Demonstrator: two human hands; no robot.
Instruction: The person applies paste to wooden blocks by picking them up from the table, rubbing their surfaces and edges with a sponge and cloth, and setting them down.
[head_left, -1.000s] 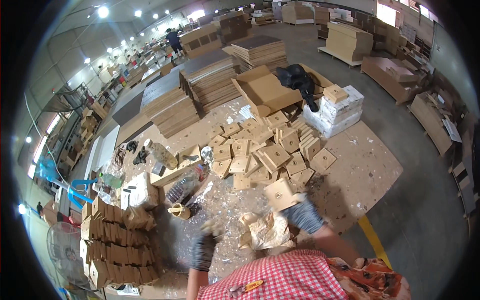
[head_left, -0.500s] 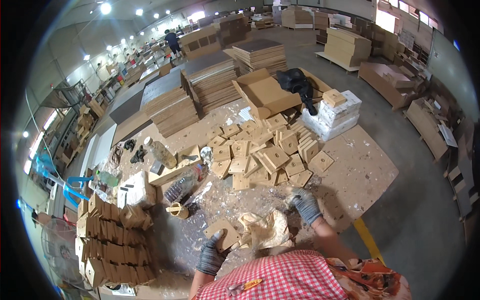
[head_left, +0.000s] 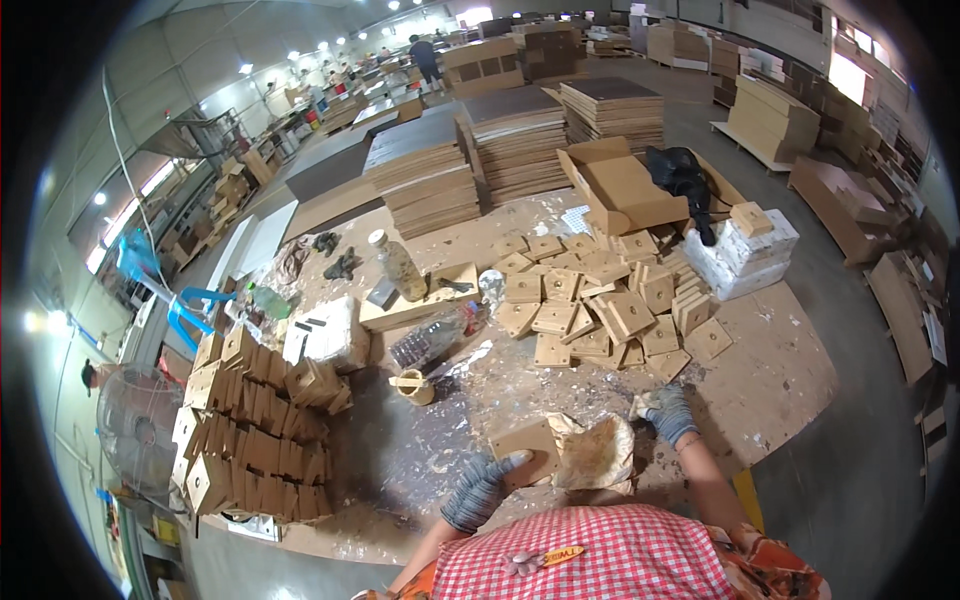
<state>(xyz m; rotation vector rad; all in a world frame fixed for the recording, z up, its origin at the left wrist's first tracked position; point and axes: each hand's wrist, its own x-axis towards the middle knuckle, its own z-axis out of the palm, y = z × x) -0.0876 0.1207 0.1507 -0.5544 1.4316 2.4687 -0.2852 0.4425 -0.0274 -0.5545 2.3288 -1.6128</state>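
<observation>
Head view: a small cardboard square point(head_left: 527, 440) is gripped at its near left corner by the gloved left hand point(head_left: 480, 488), fingers closed on it, presumably to steady it beside the crumpled rag point(head_left: 592, 452). The right hand point(head_left: 665, 412) rests curled on the worktable point(head_left: 770, 390); whether anything is held cannot be told.

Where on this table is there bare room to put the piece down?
Barest is the board right of the right hand, below the heap of square pieces, out to the table edge. A glue-spattered patch lies between the small cup and left hand. The left side is crowded by stacked pieces.
</observation>
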